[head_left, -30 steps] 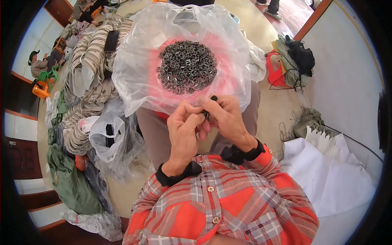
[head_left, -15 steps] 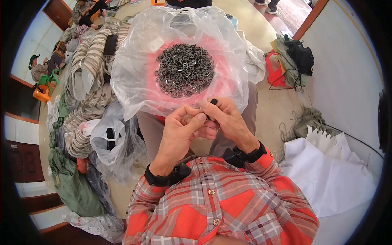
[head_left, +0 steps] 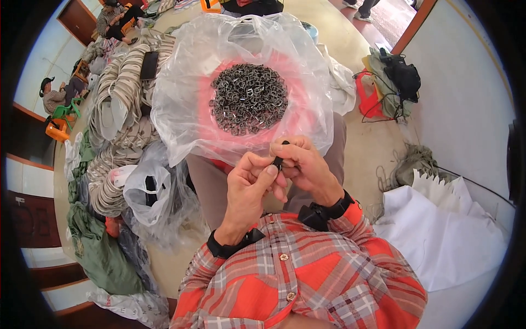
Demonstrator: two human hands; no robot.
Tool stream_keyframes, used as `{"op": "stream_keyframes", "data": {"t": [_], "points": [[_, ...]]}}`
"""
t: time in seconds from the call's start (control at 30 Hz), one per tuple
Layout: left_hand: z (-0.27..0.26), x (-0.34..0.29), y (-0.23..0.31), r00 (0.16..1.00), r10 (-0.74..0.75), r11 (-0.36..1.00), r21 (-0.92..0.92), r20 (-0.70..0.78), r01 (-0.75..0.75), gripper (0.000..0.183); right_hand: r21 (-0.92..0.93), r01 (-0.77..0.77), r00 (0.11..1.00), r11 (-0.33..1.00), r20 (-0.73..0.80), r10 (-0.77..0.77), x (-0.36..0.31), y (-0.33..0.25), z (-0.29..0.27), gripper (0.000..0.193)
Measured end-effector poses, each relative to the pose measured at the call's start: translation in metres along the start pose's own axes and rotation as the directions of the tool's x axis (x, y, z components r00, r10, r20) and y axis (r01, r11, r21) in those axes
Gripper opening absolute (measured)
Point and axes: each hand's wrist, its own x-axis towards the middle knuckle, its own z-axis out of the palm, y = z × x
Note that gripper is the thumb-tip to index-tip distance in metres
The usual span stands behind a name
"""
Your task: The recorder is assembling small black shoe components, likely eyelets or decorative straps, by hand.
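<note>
**Fiddly little black piece, both hands on it**

So here we have our left hand [head_left: 249, 183] and right hand [head_left: 304, 164] pressed together right over our lap, both pinching one small black piece [head_left: 279, 159]. The left thumb and forefinger close on its lower end, the right fingers curl over the top. It's too tiny to say exactly what it is, maybe a clip or a strap end.

Our take on doing this bit well: keep the piece up on the fingertips, not buried in the palm, so we can see how it's lined up. Elbows tucked in and short, small pushes look safer than one big squeeze, since a thing this small would slip out easily.

Just past the hands sits a clear plastic bag [head_left: 181, 93] spread open over something pink, with a heap of small metal rings [head_left: 248, 97] in the middle. To our left there's a pile of beige webbing straps [head_left: 118, 104] and another crumpled clear bag [head_left: 145, 189]. White cloth [head_left: 438, 236] lies off to the right.
</note>
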Motion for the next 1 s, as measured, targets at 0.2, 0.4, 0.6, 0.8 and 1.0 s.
{"op": "stream_keyframes", "data": {"t": [0.2, 0.4, 0.6, 0.8, 1.0], "points": [[0.000, -0.005, -0.010, 0.985, 0.174, 0.977, 0.125, 0.000, -0.172, 0.008, -0.053, -0.007, 1.000, 0.999, 0.030, 0.008, 0.000, -0.001, 0.004, 0.027], [0.000, -0.006, -0.009, 0.988, 0.142, 0.987, 0.085, -0.068, -0.136, 0.007, -0.145, 0.027, 0.996, 0.989, 0.085, -0.015, 0.002, -0.001, 0.005, 0.032], [-0.008, -0.006, -0.001, 0.997, 0.015, 0.996, 0.087, -0.073, -0.008, 0.003, -0.435, 0.046, 0.993, 0.899, 0.121, 0.008, 0.000, -0.011, 0.011, 0.031], [-0.014, -0.008, 0.001, 0.997, 0.043, 0.983, 0.178, -0.058, -0.032, 0.002, -0.856, 0.510, 0.838, 0.079, 0.474, -0.271, -0.007, -0.014, 0.026, 0.024], [-0.008, -0.018, -0.011, 0.852, 0.523, 0.699, 0.581, -0.018, -0.417, 0.015, -0.643, 0.591, 0.597, -0.486, 0.755, -0.272, -0.027, -0.011, 0.037, 0.015]]}}
